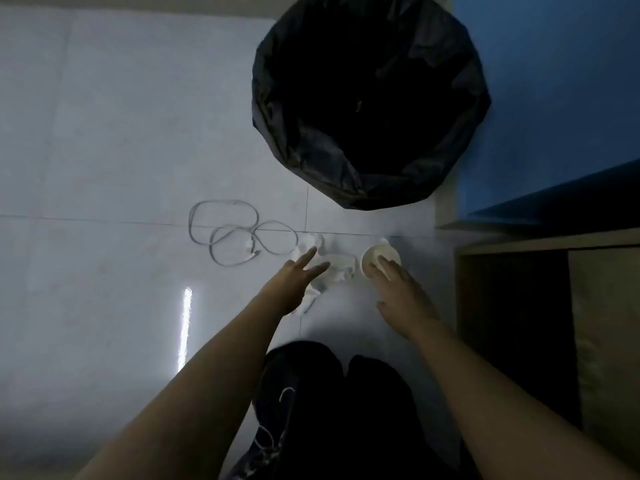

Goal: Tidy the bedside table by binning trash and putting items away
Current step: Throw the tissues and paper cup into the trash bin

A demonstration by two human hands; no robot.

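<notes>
On the pale floor lies crumpled white paper [337, 268], with a white paper cup [377, 254] on its side just to its right. My left hand [294, 282] hovers over the paper's left part, fingers spread, holding nothing. My right hand [398, 289] rests its fingertips on the cup's rim and side; whether it grips the cup is unclear. A coiled white charging cable [239, 233] lies on the floor left of the paper. A bin with a black liner [367, 98] stands open beyond them.
A wooden bedside table [554, 306] with an open shelf stands at the right, below a blue wall [554, 98]. My dark-trousered legs [336, 410] fill the bottom centre. A bright streak of reflected light [185, 327] lies on the floor tiles at left.
</notes>
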